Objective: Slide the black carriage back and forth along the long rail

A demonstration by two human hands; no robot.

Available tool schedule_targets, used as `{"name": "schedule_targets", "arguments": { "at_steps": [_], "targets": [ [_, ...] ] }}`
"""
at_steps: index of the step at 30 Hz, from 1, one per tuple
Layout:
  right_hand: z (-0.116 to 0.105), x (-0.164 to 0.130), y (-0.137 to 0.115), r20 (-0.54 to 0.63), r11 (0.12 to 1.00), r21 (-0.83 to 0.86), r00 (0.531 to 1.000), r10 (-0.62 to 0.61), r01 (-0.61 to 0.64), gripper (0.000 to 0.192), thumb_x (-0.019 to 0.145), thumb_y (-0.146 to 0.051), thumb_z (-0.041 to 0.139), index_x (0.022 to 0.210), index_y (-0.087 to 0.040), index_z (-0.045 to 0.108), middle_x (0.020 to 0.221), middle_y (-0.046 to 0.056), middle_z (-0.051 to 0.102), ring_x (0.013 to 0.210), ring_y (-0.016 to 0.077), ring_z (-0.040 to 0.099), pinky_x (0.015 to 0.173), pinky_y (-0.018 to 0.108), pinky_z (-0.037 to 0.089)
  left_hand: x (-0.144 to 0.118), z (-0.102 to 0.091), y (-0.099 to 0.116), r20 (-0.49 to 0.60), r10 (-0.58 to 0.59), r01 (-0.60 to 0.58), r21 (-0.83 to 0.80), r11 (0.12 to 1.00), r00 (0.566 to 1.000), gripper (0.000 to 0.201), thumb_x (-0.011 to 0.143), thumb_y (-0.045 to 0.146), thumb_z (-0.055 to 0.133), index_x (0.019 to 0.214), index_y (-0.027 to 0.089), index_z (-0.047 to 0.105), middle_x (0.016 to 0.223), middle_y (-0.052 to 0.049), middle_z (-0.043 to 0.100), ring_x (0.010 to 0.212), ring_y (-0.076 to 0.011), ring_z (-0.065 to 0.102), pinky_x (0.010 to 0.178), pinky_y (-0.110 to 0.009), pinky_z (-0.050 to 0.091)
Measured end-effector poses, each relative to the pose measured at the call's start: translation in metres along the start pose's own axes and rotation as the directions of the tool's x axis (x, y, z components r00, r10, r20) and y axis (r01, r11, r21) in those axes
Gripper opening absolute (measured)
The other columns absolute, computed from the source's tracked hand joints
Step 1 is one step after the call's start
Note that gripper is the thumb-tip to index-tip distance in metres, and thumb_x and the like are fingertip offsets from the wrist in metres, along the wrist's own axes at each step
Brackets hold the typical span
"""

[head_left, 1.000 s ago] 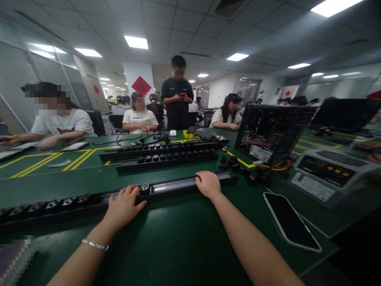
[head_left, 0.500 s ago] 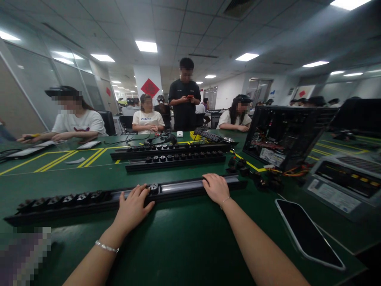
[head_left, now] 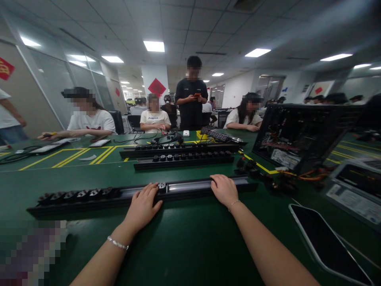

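A long black power strip housing (head_left: 190, 186) lies across the table in front of me, with several socket modules (head_left: 82, 194) seated in its left part. One separate socket module (head_left: 162, 186) sits near the middle of its channel. My left hand (head_left: 144, 202) is closed over the housing just left of that module, its fingertips beside it and its thumb at the near edge. Farther right, my right hand (head_left: 224, 191) grips the housing with its fingers bent over the channel. Its thumb is hidden. Between the hands, the channel shows a bare, shiny strip.
Two more power strips (head_left: 184, 160) lie behind. An open computer case (head_left: 300, 139), loose black parts (head_left: 276, 182) and a grey power supply unit (head_left: 354, 194) stand at right. A phone (head_left: 327, 242) lies near my right forearm. Several people sit or stand beyond the table.
The whole view has shifted, so everything appears farther right. Both hands stay at about the same places on the housing, and the middle socket module has not visibly moved along it.
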State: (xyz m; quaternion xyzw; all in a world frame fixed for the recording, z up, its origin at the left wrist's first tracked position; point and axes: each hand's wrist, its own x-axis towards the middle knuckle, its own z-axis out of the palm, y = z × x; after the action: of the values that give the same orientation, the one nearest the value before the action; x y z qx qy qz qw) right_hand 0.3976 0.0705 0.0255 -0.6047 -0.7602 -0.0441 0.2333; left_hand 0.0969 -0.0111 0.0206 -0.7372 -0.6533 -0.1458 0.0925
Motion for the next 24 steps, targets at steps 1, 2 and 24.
{"name": "schedule_targets", "arguments": {
  "at_steps": [1,2,24],
  "targets": [
    [0.000,0.000,0.000,0.002,1.000,-0.002,1.000,0.001,-0.001,0.035,0.085,-0.029,0.037,0.110,-0.022,0.060,0.116,0.004,0.061,0.111,0.0177,0.048,0.092,0.034,0.032,0.000,-0.001,0.001,-0.002,-0.003,0.003,-0.005,1.000,1.000,0.044,0.081,0.039,0.043,0.121,0.021,0.049,0.137,-0.007,0.045,0.124,-0.0243,0.039,0.099,-0.042,0.031],
    [0.000,0.000,0.001,0.003,1.000,-0.002,1.000,0.001,-0.001,0.036,0.085,-0.029,0.036,0.110,-0.022,0.060,0.116,0.004,0.061,0.111,0.0179,0.048,0.092,0.034,0.032,0.000,-0.002,0.002,-0.004,-0.006,0.006,-0.009,1.000,1.000,0.044,0.081,0.040,0.043,0.120,0.021,0.049,0.136,-0.007,0.046,0.123,-0.0243,0.041,0.098,-0.042,0.031],
    [0.015,-0.029,-0.120,0.137,0.937,0.141,0.931,-0.339,0.320,0.043,0.075,-0.022,0.048,0.118,-0.027,0.050,0.104,0.004,0.061,0.100,0.0192,0.048,0.092,0.035,0.025,0.005,0.002,0.015,0.043,0.030,-0.028,-0.037,0.999,0.999,0.046,0.081,0.038,0.043,0.124,0.021,0.046,0.118,-0.008,0.060,0.108,-0.0228,0.052,0.096,-0.041,0.030]
  ]
}}
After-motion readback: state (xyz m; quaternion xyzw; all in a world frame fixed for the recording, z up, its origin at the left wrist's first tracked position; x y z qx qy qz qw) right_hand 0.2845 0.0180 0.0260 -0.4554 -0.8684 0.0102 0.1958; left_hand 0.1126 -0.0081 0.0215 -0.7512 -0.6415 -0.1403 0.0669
